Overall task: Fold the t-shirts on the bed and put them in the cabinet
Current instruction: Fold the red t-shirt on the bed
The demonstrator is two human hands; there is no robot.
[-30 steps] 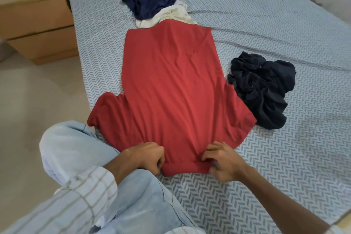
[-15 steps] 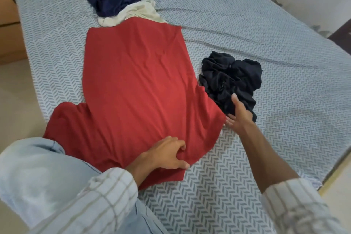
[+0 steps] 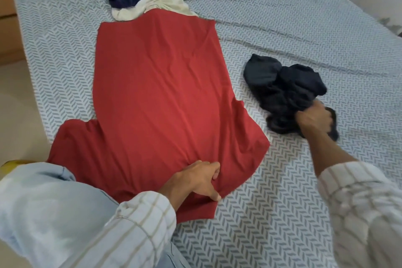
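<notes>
Red t-shirt (image 3: 161, 102) flat under left hand (image 3: 195, 180); right hand (image 3: 314, 121) grips dark t-shirt (image 3: 282, 91)

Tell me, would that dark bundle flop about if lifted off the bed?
Probably yes: the dark bundle lies crumpled in soft folds, so it should droop and unfurl. It looks light, as the right hand alone grips its near edge. It seems unlikely to roll or slide on the bed.

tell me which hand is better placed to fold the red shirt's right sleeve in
Left. The left hand already rests on the red shirt near its collar end, while the right hand grips the black garment off to the side.
</notes>
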